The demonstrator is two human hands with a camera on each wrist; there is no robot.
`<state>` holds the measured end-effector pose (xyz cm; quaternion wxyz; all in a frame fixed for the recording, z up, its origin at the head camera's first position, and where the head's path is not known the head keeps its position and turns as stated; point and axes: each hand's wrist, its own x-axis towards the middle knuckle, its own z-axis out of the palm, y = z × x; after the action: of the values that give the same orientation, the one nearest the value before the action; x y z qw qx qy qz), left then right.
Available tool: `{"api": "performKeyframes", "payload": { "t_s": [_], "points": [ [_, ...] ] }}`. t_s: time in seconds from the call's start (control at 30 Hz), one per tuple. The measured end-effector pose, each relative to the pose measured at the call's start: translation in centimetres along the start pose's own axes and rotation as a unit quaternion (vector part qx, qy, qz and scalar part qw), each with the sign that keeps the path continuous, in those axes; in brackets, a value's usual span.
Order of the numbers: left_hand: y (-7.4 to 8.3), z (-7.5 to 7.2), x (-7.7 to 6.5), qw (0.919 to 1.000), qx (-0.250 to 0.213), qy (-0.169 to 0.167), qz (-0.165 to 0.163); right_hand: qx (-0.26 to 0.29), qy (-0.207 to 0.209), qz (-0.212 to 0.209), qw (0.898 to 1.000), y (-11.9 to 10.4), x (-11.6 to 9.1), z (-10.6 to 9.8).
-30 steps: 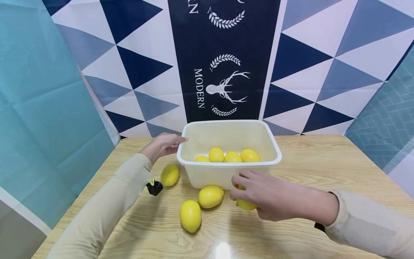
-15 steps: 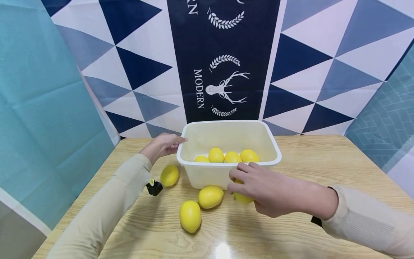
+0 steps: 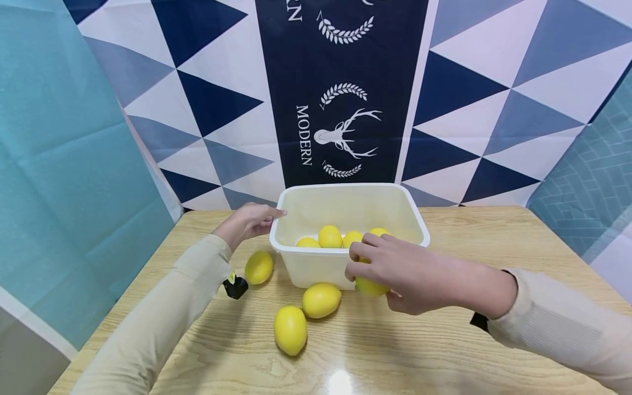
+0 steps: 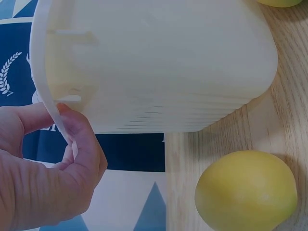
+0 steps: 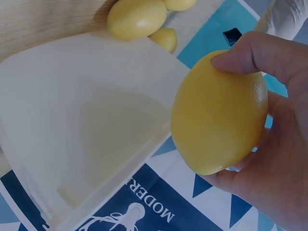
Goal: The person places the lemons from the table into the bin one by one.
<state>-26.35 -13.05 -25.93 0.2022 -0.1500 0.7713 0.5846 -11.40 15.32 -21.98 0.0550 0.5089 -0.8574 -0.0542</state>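
A white plastic bin [image 3: 316, 269] stands on the table with several lemons [image 3: 329, 236] inside. My left hand [image 3: 250, 220] pinches its left rim, thumb over the edge and fingers curled beneath, as the left wrist view shows. In my right hand [image 3: 407, 271] is a lemon [image 5: 219, 115], gripped between thumb and fingers. That hand hangs in front of the bin's near wall, with the fingers at about rim height in the head view, covering part of the bin.
Two lemons, one nearer [image 3: 290, 330] and one against the bin's front [image 3: 321, 300], lie on the wooden table [image 3: 494, 241]. Another lemon [image 3: 259, 267] rests left of the bin, below the left wrist. A patterned cloth [image 3: 345, 66] hangs behind the table.
My right hand has risen a little with the lemon, toward the bin's near rim, and now hides part of the lemons inside. The left hand and the bin have stayed in place.
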Motion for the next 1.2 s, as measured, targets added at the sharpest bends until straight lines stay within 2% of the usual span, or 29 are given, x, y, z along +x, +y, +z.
{"api": "performKeyframes", "payload": {
  "t_s": [0.3,0.57,0.9,1.2],
  "points": [
    [-0.1,-0.1,0.0,1.0,0.005,-0.001,0.004,0.007,0.01,0.0,1.0,0.4,0.5,-0.9],
    [-0.1,-0.1,-0.1,0.9999,-0.001,-0.007,0.009,0.019,-0.009,0.01,1.0,0.7,0.9,-1.8],
    [-0.1,0.0,0.0,0.9998,-0.014,-0.008,0.007,0.036,-0.011,0.016,0.999,1.7,1.7,-2.8],
    [-0.1,-0.1,0.0,0.9999,-0.012,-0.005,0.007,0.066,-0.04,0.047,0.996,2.8,2.4,-3.8]
  ]
}}
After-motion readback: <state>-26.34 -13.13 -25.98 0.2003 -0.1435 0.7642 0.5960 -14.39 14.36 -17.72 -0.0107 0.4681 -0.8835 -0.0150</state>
